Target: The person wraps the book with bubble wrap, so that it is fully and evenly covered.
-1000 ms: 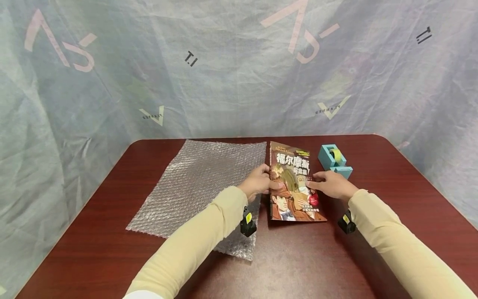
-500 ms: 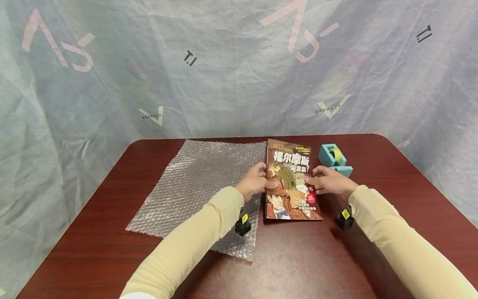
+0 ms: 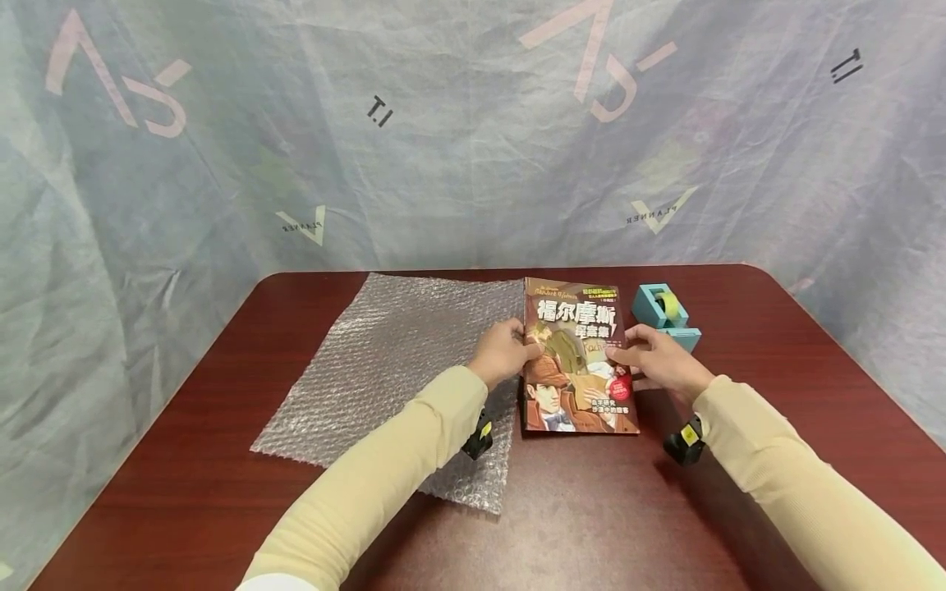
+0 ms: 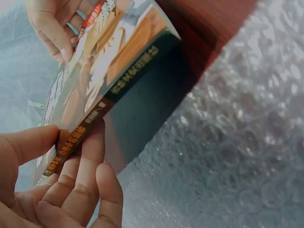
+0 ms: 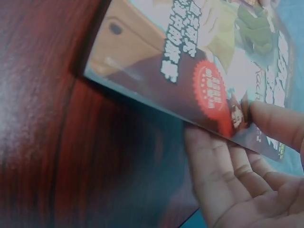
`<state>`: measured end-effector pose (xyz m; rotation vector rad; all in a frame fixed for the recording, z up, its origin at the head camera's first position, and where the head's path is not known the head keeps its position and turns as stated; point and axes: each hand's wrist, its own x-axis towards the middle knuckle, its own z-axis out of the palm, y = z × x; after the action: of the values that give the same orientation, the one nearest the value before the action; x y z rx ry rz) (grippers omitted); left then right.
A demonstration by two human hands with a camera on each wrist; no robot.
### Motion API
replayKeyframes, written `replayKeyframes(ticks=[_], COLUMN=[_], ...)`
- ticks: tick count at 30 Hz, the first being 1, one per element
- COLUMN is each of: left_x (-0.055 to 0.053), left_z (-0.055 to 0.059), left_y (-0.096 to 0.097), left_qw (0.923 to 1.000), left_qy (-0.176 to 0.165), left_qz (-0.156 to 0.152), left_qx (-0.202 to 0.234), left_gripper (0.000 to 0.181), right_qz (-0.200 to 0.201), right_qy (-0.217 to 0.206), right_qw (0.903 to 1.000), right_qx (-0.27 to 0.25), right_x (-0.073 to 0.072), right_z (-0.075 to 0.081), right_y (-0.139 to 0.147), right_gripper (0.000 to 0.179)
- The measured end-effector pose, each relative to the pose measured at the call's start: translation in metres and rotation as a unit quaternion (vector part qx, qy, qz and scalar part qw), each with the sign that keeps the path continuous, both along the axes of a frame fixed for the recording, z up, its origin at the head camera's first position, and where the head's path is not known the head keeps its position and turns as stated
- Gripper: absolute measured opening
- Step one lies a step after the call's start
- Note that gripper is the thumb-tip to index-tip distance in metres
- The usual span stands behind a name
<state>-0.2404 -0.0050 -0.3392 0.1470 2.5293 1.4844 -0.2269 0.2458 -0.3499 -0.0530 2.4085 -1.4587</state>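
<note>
A paperback book [image 3: 580, 361] with an illustrated cover faces up between both hands, a little above the table. My left hand [image 3: 502, 353] grips its spine edge, thumb on the cover and fingers underneath, as the left wrist view shows with the book's spine [image 4: 102, 108]. On the opposite edge my right hand [image 3: 661, 361] pinches the book, its thumb [image 5: 275, 121] on the cover and its fingers below. To the left lies a flat sheet of bubble wrap [image 3: 392, 361], close beside the book's spine side.
A light-blue tape dispenser [image 3: 650, 308] with a yellow-green roll stands just beyond my right hand. The dark red wooden table [image 3: 591, 509] carries everything. Behind its far edge hangs a grey printed cloth [image 3: 443, 164].
Both hands have shifted the book slightly left, toward the bubble wrap, and its cover has turned straighter. The bubble wrap and tape dispenser have stayed put.
</note>
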Motion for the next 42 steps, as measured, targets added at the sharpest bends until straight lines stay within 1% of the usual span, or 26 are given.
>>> replayKeyframes(ticks=[4,7,10,14,19,23,30,35,37,42], left_x=[0.003,0.004,0.004,0.003,0.0,-0.001,-0.002,-0.006,-0.007,-0.01], left_z=[0.002,0.001,0.001,0.0,0.0,0.002,0.007,0.008,0.009,0.009], left_y=[0.0,-0.001,-0.002,-0.005,-0.011,-0.016,-0.03,-0.039,-0.044,-0.057], left_qw=[0.9995,0.9992,0.9991,0.9996,0.999,0.9981,0.9986,0.9972,0.997,0.9976], left_qy=[-0.002,-0.009,-0.009,-0.015,-0.04,-0.05,-0.049,-0.06,-0.063,-0.064], left_qz=[0.0,-0.002,-0.005,-0.008,-0.006,-0.009,-0.001,0.006,0.009,0.013], left_qx=[-0.033,-0.038,-0.042,-0.024,0.02,0.035,0.019,0.044,0.045,0.024], left_gripper=[0.017,0.018,0.019,0.019,0.019,0.017,0.019,0.02,0.021,0.028], right_qz=[-0.011,-0.017,-0.022,-0.025,-0.021,-0.017,-0.026,-0.027,-0.026,-0.024], right_qy=[0.022,0.034,0.037,0.045,0.055,0.057,0.061,0.062,0.061,0.058], right_qw=[0.9996,0.9992,0.999,0.9987,0.9983,0.9981,0.9972,0.9971,0.9972,0.9973], right_qx=[0.011,0.013,0.007,0.004,-0.002,-0.016,-0.034,-0.034,-0.036,-0.039], right_x=[0.002,0.004,0.005,0.005,0.006,0.008,0.009,0.007,0.007,0.003], right_z=[-0.001,-0.003,-0.004,-0.003,0.002,0.006,0.01,0.013,0.014,0.014], right_y=[0.002,0.004,0.004,0.002,-0.003,-0.008,-0.022,-0.033,-0.038,-0.053], right_gripper=[0.057,0.057,0.057,0.057,0.055,0.054,0.046,0.049,0.051,0.049])
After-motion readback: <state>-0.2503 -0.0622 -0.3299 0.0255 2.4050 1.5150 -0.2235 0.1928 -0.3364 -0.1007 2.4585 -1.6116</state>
